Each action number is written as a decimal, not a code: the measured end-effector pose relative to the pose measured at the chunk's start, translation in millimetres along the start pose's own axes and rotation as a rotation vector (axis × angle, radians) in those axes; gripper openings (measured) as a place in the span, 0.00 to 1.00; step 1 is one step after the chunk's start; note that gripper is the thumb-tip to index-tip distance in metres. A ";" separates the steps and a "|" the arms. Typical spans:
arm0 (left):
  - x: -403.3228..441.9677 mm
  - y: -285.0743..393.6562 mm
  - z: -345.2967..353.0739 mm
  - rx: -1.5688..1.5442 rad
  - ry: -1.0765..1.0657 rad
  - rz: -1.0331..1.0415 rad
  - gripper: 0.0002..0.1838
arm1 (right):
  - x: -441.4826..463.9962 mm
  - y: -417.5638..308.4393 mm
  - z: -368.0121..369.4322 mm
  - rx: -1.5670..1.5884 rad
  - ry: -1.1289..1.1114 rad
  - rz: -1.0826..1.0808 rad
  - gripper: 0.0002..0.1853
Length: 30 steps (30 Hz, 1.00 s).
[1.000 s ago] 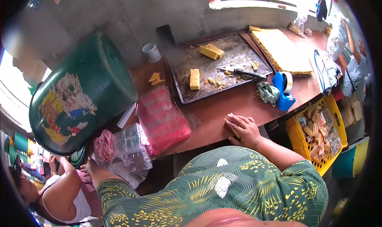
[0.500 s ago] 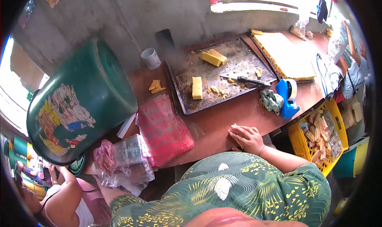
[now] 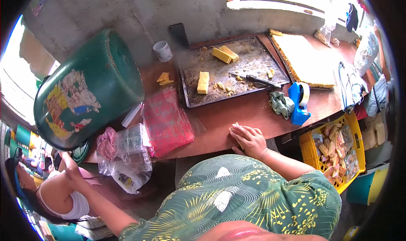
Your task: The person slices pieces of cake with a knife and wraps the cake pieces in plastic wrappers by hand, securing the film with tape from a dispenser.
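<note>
My right hand (image 3: 250,140) lies flat at the table's front edge, fingers stretched out, with nothing visible in it. My left hand (image 3: 73,173) is reached out at the far left beside a seated person; its fingers cannot be made out. Beyond my right hand, a dark baking tray (image 3: 192,98) holds a single yellow cake bar (image 3: 203,83), a pair of bars (image 3: 225,55), crumbs and a black-handled knife (image 3: 263,81). Red printed wrappers (image 3: 167,122) lie left of my right hand, beside clear plastic bags (image 3: 129,141).
A big green tub (image 3: 91,87) lies tilted at the left. A blue tape dispenser (image 3: 300,110) and a grey-green cloth (image 3: 281,104) sit right of centre. Behind are a cake slab (image 3: 302,57) and a white mug (image 3: 163,51). A yellow crate (image 3: 308,152) holds wrapped pieces. Another person is at far right.
My left arm has swung outward past the plastic bags toward the seated person. My right hand stays resting at the table edge. The view has shifted slightly.
</note>
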<state>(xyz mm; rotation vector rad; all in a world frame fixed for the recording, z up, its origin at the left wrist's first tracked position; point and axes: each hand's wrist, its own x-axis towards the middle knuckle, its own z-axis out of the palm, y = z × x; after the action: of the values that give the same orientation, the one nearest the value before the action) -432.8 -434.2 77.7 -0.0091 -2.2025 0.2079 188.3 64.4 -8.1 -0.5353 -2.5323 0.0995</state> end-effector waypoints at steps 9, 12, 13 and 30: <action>49.9 310.8 -379.2 -1.785 -0.347 0.634 0.18 | -3.8 -3.7 -2.3 0.073 -0.027 0.044 0.36; -54.6 368.7 -414.2 -1.710 -1.008 1.021 0.13 | -4.4 -3.9 -6.8 0.120 -0.051 0.069 0.32; -102.8 393.4 -394.3 -1.819 -0.958 1.190 0.12 | -5.3 -2.2 -7.1 0.149 -0.064 0.069 0.31; -273.9 421.9 -350.6 -1.630 -0.614 1.378 0.27 | -17.4 71.7 -116.3 0.285 0.537 0.347 0.25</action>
<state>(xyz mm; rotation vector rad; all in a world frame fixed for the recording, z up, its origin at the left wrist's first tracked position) -18.1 10.5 -0.3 -2.5345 -1.8416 -0.9805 288.4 118.9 69.2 -0.7620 -1.8503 0.3829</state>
